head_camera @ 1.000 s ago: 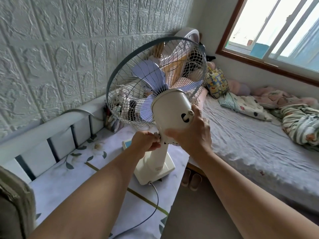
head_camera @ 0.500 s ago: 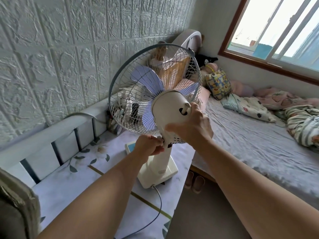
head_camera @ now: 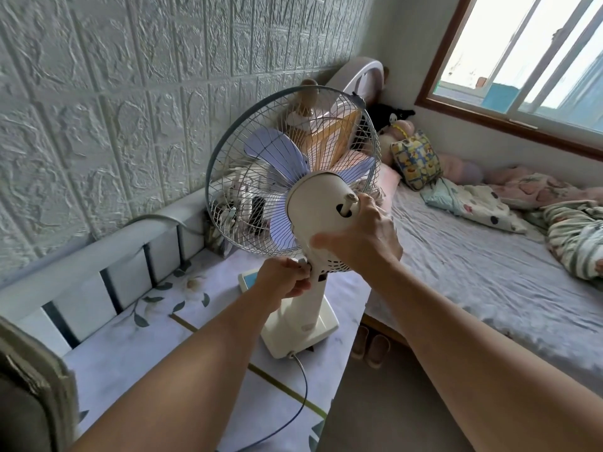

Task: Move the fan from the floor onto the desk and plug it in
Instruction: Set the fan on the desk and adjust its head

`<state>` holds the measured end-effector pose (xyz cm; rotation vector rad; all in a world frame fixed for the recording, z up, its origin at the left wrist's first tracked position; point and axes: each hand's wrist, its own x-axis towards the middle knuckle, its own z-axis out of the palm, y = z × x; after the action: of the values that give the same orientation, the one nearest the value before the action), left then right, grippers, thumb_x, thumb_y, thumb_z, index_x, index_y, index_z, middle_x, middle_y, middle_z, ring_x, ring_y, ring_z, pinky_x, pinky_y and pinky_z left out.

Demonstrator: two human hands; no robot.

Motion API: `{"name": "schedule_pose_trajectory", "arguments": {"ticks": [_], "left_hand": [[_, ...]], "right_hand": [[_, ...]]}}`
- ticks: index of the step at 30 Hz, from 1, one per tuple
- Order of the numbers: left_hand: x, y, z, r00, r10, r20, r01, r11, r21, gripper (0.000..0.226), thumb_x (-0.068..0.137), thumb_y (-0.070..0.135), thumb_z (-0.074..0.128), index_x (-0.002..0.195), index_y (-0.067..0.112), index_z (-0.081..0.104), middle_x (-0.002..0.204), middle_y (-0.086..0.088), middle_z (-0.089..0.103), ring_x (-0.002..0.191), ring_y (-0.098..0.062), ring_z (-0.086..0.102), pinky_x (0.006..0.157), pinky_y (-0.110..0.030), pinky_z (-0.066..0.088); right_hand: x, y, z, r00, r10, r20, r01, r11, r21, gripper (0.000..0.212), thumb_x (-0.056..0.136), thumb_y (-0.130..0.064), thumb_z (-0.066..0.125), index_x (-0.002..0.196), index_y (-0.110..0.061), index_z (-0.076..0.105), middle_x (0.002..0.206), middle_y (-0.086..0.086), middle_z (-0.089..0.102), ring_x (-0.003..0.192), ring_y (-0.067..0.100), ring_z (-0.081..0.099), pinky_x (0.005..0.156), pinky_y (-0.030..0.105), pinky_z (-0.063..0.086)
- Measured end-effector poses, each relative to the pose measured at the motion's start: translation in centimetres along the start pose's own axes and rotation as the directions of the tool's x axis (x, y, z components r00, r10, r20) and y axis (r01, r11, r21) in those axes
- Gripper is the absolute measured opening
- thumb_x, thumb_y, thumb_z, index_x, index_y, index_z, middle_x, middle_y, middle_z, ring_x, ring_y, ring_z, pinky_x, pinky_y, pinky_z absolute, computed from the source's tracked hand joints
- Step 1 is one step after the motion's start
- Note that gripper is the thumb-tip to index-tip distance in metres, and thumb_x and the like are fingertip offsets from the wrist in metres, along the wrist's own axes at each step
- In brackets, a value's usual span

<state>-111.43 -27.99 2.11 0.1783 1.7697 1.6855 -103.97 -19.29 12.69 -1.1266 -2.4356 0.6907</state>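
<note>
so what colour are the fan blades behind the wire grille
Pale lilac plastic fan blades, clearest in the head view.

Home bedroom, unmade bed (head_camera: 483,272) with blankets, pillow (head_camera: 416,159), window (head_camera: 535,60)

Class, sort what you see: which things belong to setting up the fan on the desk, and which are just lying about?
Job: fan; its cord; desk; left hand; right hand.

Lying about: patterned pillow; rumpled bedding; slippers; window.
</note>
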Motion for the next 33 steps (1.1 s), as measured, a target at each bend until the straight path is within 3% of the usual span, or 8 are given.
{"name": "schedule_pose_trajectory", "arguments": {"ticks": [4, 17, 21, 25, 27, 29, 31, 33], "left_hand": [[0.0, 0.3, 0.1, 1.0, -0.003, -0.01, 0.003, 1.0, -0.013, 0.019, 0.082, -0.001, 0.064, 0.068, 0.009, 0.055, 0.065, -0.009, 0.062, 0.038, -0.005, 0.06, 0.046, -0.018, 0.053], [-0.2, 0.1, 0.2, 1.0, 0.001, -0.026, 0.0, 0.999, 0.033, 0.015, 0.08, 0.004, 0.067, 0.074, 0.011, 0.056, 0.07, -0.008, 0.065, 0.06, -0.014, 0.063, 0.052, -0.023, 0.054], [0.0, -0.4, 0.1, 0.974, 0.199, -0.107, -0.177, 0.966, 0.188, 0.016, 0.075, 0.008, 0.071, 0.071, 0.017, 0.058, 0.07, -0.004, 0.066, 0.059, -0.014, 0.061, 0.054, -0.023, 0.05], [0.1, -1.0, 0.5, 0.868, 0.474, -0.149, -0.369, 0.816, 0.445, 0.022, 0.073, 0.004, 0.068, 0.063, 0.02, 0.057, 0.072, 0.004, 0.064, 0.069, -0.016, 0.059, 0.07, -0.027, 0.045], [0.2, -1.2, 0.4, 0.896, 0.408, -0.177, -0.332, 0.878, 0.344, 0.02, 0.075, 0.001, 0.067, 0.067, 0.018, 0.06, 0.076, 0.001, 0.065, 0.074, -0.017, 0.059, 0.072, -0.029, 0.048], [0.2, -1.1, 0.2, 0.972, 0.185, -0.148, -0.181, 0.983, 0.04, 0.009, 0.079, 0.004, 0.064, 0.082, 0.012, 0.062, 0.081, -0.006, 0.065, 0.072, -0.019, 0.062, 0.061, -0.028, 0.055], [0.1, -1.0, 0.0, 0.997, -0.044, -0.067, 0.033, 0.986, -0.161, 0.01, 0.084, 0.015, 0.063, 0.086, 0.005, 0.061, 0.073, -0.009, 0.066, 0.057, -0.015, 0.065, 0.05, -0.024, 0.055], [0.3, -1.1, 0.1, 0.996, -0.094, -0.003, 0.091, 0.973, -0.214, 0.015, 0.081, 0.016, 0.069, 0.077, 0.004, 0.062, 0.056, -0.005, 0.065, 0.042, -0.01, 0.061, 0.049, -0.022, 0.055]], "right_hand": [[0.3, -0.3, -0.1, 1.0, 0.005, 0.011, -0.005, 1.0, -0.015, 0.088, 0.041, -0.054, 0.076, 0.119, -0.03, 0.042, 0.112, 0.007, 0.054, 0.107, 0.029, 0.049, 0.077, 0.036, 0.041], [0.5, -0.8, 0.0, 1.0, 0.006, 0.021, -0.005, 0.999, -0.047, 0.093, 0.041, -0.056, 0.076, 0.124, -0.03, 0.043, 0.115, 0.008, 0.054, 0.108, 0.031, 0.05, 0.087, 0.041, 0.047], [0.5, -0.6, 0.2, 1.0, -0.001, 0.018, 0.002, 0.999, -0.041, 0.093, 0.043, -0.055, 0.077, 0.125, -0.031, 0.041, 0.115, 0.008, 0.053, 0.108, 0.03, 0.049, 0.084, 0.04, 0.044], [0.4, -0.6, 0.4, 1.0, -0.011, 0.012, 0.011, 0.999, -0.032, 0.095, 0.042, -0.056, 0.076, 0.126, -0.032, 0.04, 0.115, 0.008, 0.053, 0.109, 0.031, 0.049, 0.082, 0.039, 0.042], [0.4, -0.5, 0.4, 1.0, -0.012, 0.013, 0.012, 1.0, -0.026, 0.095, 0.043, -0.056, 0.077, 0.126, -0.031, 0.04, 0.114, 0.009, 0.053, 0.108, 0.031, 0.049, 0.081, 0.039, 0.042], [0.5, -0.5, 0.3, 1.0, -0.011, 0.019, 0.012, 1.0, -0.026, 0.095, 0.043, -0.056, 0.077, 0.127, -0.031, 0.04, 0.114, 0.009, 0.053, 0.108, 0.031, 0.049, 0.079, 0.038, 0.041], [0.5, -0.5, 0.3, 1.0, -0.015, 0.023, 0.016, 1.0, -0.027, 0.094, 0.043, -0.055, 0.077, 0.126, -0.031, 0.04, 0.113, 0.008, 0.054, 0.107, 0.03, 0.049, 0.077, 0.037, 0.04], [0.5, -0.5, 0.4, 1.0, -0.02, 0.022, 0.021, 1.0, -0.024, 0.093, 0.043, -0.055, 0.077, 0.124, -0.03, 0.041, 0.112, 0.008, 0.054, 0.107, 0.031, 0.049, 0.077, 0.038, 0.04]]}}
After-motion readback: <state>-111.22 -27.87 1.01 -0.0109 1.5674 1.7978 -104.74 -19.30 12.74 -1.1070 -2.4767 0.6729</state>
